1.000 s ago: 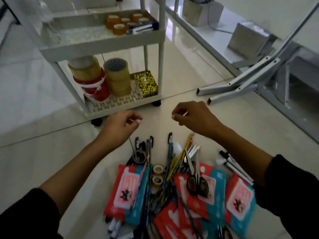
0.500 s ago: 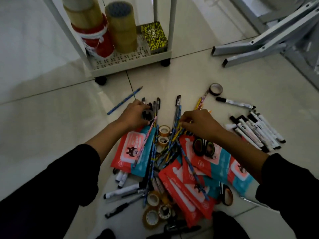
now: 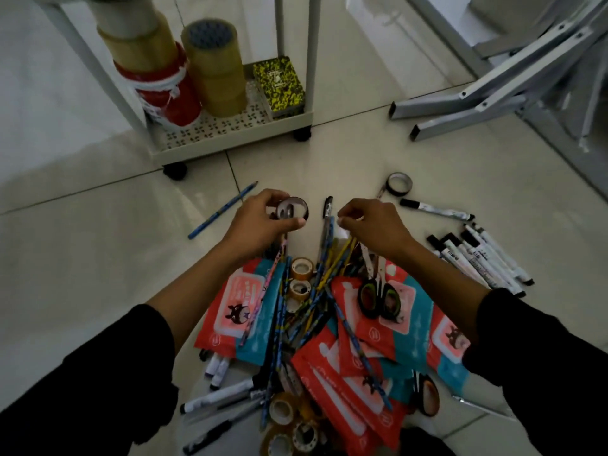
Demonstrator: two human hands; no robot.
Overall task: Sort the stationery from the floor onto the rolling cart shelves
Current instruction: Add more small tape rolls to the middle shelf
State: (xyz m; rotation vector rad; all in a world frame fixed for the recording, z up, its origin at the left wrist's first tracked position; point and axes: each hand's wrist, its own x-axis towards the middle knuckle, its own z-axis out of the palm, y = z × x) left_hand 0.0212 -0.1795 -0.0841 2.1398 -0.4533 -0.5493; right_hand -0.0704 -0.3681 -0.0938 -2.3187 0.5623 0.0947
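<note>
The left hand (image 3: 263, 222) now holds a small dark tape roll (image 3: 292, 209) lifted off the top of the heap, thumb below and fingers curled over its rim; half a second ago that hand was pressed down among the pens at the pile's far edge, so the pick looks made. The right hand (image 3: 371, 225) has come up off the pencils too, its fingertips pinched together; what they pinch, if anything, is too small to tell.

The rest of the stationery lies on the floor tiles: pencils (image 3: 325, 281) and two small amber tape rolls (image 3: 301, 278) between red and teal wipe packs (image 3: 243, 307), scissors (image 3: 378, 294) on a pack, markers (image 3: 483, 258) fanned out at the right, and another dark tape ring (image 3: 399, 184) just beyond the right hand. One blue pencil (image 3: 223, 210) lies apart to the left.

The rolling cart (image 3: 237, 139) stands beyond the pile, its bottom shelf already carrying big packing tape rolls (image 3: 214, 67) and a yellow patterned box (image 3: 279, 83). The lifted roll probably goes up to the cart next; most of the sorting remains.
</note>
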